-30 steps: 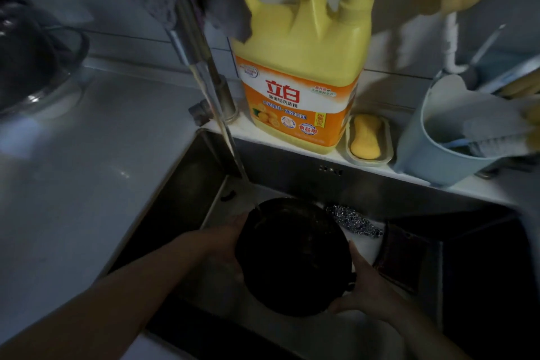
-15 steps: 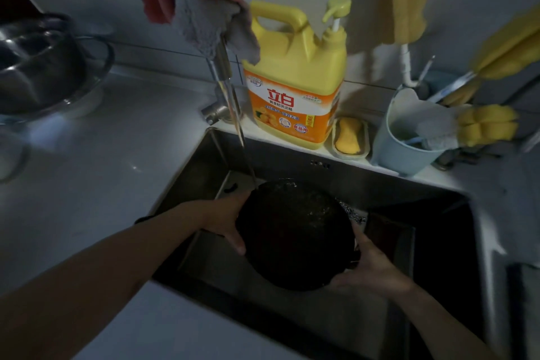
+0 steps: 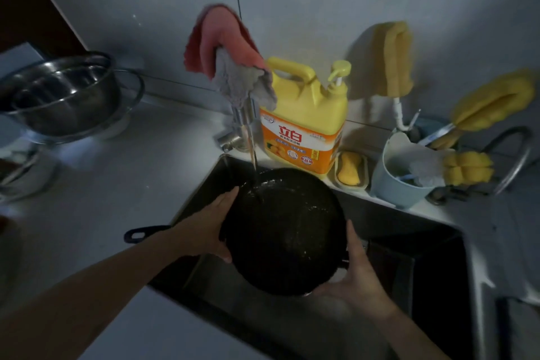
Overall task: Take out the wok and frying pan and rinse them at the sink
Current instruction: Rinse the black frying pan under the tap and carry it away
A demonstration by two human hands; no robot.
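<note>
I hold the pan (image 3: 285,231) over the sink (image 3: 409,228) between both hands: left hand (image 3: 209,231) on its left rim, right hand (image 3: 355,278) on its near-right rim; water strikes its far edge.

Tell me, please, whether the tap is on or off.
On: a thin stream of water falls from the tap into the black pan.

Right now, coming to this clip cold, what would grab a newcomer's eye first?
The black pan at centre, held over the sink by the left hand and right hand on opposite rims, with a thin stream of water hitting its upper edge. Behind it, the big yellow detergent jug stands on the ledge, beside the tap draped with a pink and grey cloth.
</note>
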